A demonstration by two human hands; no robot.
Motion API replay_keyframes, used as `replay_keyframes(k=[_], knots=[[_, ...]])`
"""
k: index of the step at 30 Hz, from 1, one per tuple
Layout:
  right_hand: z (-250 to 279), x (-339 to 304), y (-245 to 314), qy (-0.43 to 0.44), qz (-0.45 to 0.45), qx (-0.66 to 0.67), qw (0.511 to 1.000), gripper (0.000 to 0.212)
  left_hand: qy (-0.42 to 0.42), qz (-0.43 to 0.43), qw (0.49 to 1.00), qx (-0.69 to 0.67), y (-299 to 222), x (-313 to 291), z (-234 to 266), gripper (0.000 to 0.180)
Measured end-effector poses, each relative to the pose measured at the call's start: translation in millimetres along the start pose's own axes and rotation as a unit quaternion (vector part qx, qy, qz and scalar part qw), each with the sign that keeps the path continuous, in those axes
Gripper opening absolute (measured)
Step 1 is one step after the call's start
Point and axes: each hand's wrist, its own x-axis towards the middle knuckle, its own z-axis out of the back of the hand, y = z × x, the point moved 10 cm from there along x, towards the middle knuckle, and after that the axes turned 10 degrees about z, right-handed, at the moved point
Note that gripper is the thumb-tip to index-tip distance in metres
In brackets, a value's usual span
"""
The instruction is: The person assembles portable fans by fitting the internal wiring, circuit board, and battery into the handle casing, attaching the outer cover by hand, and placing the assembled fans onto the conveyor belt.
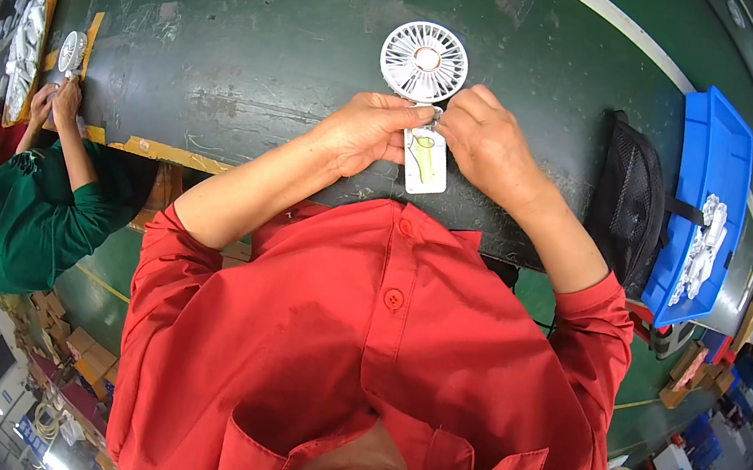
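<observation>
A small white handheld fan lies on the green work table, its round grille pointing away from me. Its white handle is opened up, showing a yellow-green battery and thin wires inside. My left hand pinches the upper left of the handle, thumb across the neck just below the grille. On the other side my right hand is closed at the neck, its fingertips pressed together near the fan. Whatever sits between those fingertips is hidden or too small to make out.
At the right edge stands a blue bin holding white plastic parts. Beside it sits a black mesh bag. A co-worker in a green shirt handles another white fan at the left, near a box of white parts.
</observation>
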Motion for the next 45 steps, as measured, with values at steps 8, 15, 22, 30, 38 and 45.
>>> replay_keyframes(k=[8, 15, 22, 30, 38, 45], knots=[[0, -9, -5, -0.018, -0.037, 0.013, 0.999, 0.008, -0.01, -0.007, 1.0, 0.011, -2, -2, -3, 0.023], [11, -46, 1, -0.082, -0.121, -0.026, 0.989, 0.025, -0.041, -0.035, 0.999, 0.011, -2, -4, 1, 0.021], [1, -36, 27, 0.03, -0.05, -0.204, 0.977, 0.035, -0.035, -0.044, 0.998, 0.021, -2, -3, -1, 0.022], [-3, -16, 34, 0.138, 0.004, -0.282, 0.949, 0.03, -0.043, -0.042, 0.998, 0.03, -1, -3, 1, 0.021], [3, -5, 53, 0.056, 0.041, -0.098, 0.993, 0.031, -0.058, -0.058, 0.996, 0.029, -4, -6, 4, 0.021], [-9, 2, 54, 0.129, 0.13, -0.167, 0.969, 0.025, -0.048, -0.04, 0.998, 0.022, -3, -3, 1, 0.019]])
